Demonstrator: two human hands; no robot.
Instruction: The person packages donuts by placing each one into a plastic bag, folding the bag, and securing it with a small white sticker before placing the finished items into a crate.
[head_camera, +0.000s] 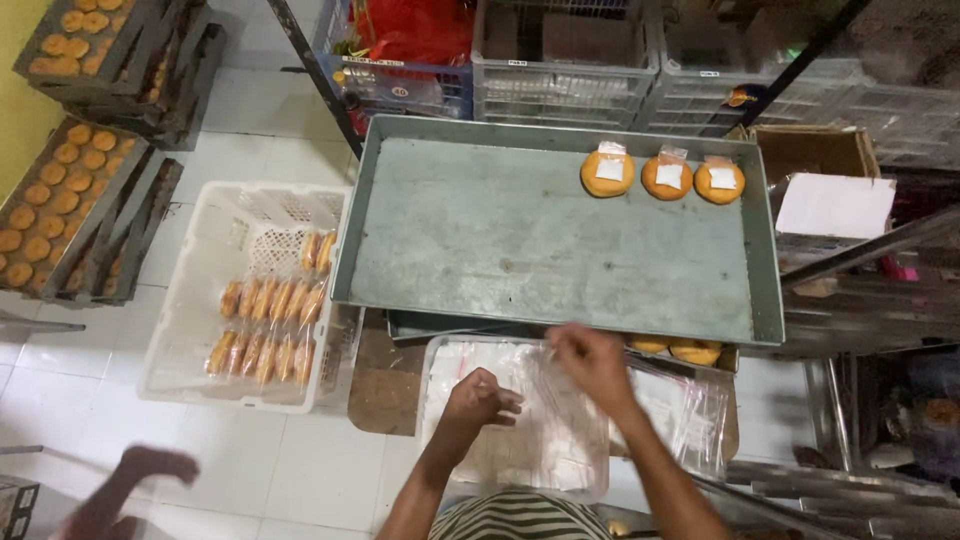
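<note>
Clear plastic bags (545, 430) lie under both hands; right hand (592, 362) pinches one bag's edge, left hand (478, 400) curled on the stack; three buns (664, 176) sit on a grey tray (520, 250)

Head view, steeply down, near tray (560, 250)

Buns under the metal tray (560, 240): only a yellow edge (690, 350) shows at its near right rim. Left hand (480, 398) fingers curled, tips hidden against the clear bags (560, 430). Blurred dark shape (130, 490) near left, cut by frame edge; cannot identify. Far red bag (415, 28) cropped at top.
</note>
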